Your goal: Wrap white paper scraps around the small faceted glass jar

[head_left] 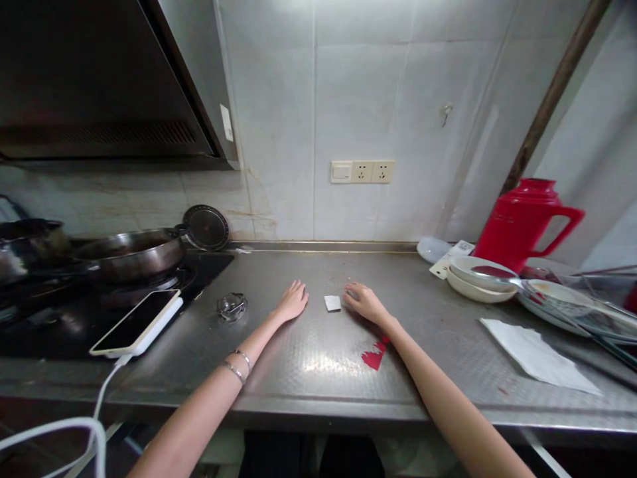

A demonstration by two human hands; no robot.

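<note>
On the steel countertop [318, 358], my left hand [293, 302] lies flat with its fingers stretched forward and nothing held. My right hand [365, 302] rests palm down on the same surface, fingers slightly bent and apart, also without anything visible in it. Between the two hands sits a small white square [332, 303], nearest to my right fingertips but not touched. A torn red scrap [375, 353] lies by my right forearm. Left of my left hand is a small clear, shiny object [231, 307], perhaps a glass ashtray; its kind is unclear.
At left, a phone [137, 322] with a white cable lies at the edge of the black stove [30, 332], where a metal pan [132, 255] stands. To the right are a red thermos flask [517, 222], stacked bowls [480, 285], plates with utensils and a white napkin [540, 355].
</note>
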